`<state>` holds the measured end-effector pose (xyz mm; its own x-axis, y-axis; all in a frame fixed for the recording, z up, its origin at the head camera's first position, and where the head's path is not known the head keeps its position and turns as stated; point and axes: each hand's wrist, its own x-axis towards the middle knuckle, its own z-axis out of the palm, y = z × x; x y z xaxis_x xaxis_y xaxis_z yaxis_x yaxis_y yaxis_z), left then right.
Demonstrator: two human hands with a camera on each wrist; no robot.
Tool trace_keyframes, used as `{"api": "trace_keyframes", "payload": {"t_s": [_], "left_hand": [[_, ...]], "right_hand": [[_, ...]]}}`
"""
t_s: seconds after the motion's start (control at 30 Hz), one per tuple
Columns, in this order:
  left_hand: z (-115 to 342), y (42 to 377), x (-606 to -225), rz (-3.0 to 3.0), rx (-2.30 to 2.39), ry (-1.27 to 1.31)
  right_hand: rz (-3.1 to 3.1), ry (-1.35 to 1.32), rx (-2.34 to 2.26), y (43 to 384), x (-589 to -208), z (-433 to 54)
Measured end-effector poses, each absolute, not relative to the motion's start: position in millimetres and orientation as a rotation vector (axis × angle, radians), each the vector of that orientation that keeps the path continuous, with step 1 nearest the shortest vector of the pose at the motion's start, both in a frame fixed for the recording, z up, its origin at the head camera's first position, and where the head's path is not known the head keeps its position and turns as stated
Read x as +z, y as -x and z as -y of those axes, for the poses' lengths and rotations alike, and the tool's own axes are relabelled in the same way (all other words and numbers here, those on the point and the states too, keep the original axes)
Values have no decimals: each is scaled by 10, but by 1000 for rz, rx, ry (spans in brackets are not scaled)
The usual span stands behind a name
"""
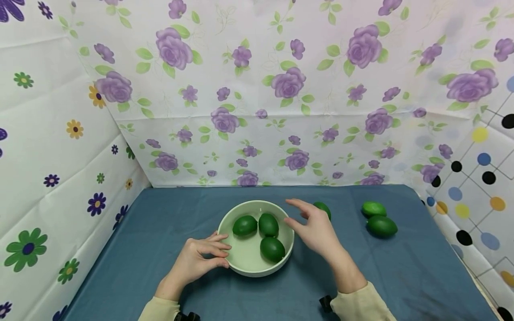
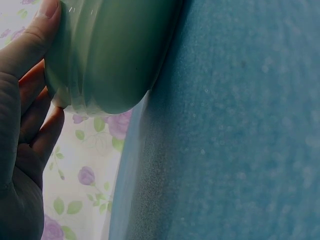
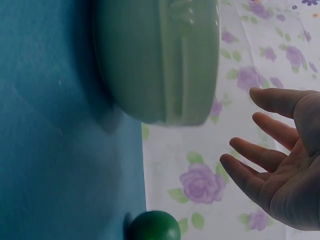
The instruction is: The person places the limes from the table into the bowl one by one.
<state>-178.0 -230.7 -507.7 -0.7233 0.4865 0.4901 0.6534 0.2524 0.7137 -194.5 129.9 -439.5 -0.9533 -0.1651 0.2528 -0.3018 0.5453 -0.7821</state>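
Observation:
A pale green bowl (image 1: 250, 265) stands on the table with three dark green, lime-like fruits (image 1: 272, 248) inside. My left hand (image 1: 201, 256) grips its left rim, fingers over the edge and thumb lower on the near side. The left wrist view shows that hand (image 2: 25, 100) against the bowl's outer wall (image 2: 117, 55). Above the bowl's right rim, my right hand (image 1: 317, 229) holds nothing, its fingers spread and apart from the bowl. Partly hidden behind it lies another green fruit (image 1: 323, 208). The right wrist view has the loosely extended hand (image 3: 285, 165) beside the bowl (image 3: 150, 60).
Farther right on the blue tabletop (image 1: 421, 267) lie two more green fruits, one brighter (image 1: 373, 208) and one darker (image 1: 381, 226), close together. A flowered sheet (image 1: 257, 133) hangs along the back edge, with patterned sheets at both sides.

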Motion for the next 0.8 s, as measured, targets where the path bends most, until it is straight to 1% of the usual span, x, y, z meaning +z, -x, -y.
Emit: {"api": "trace_keyframes", "payload": {"t_s": [0.27, 0.57, 0.8], "left_hand": [[2309, 1779, -5072, 2333, -1479, 1090], [2315, 1777, -5087, 2324, -1476, 1103], [2313, 1782, -5086, 2316, -1482, 1113]], "right_hand": [[2608, -315, 1238, 1984, -4349, -1489], [2676, -255, 1042, 2146, -4479, -1647], [2831, -122, 933, 2276, -4527, -1797]]}}
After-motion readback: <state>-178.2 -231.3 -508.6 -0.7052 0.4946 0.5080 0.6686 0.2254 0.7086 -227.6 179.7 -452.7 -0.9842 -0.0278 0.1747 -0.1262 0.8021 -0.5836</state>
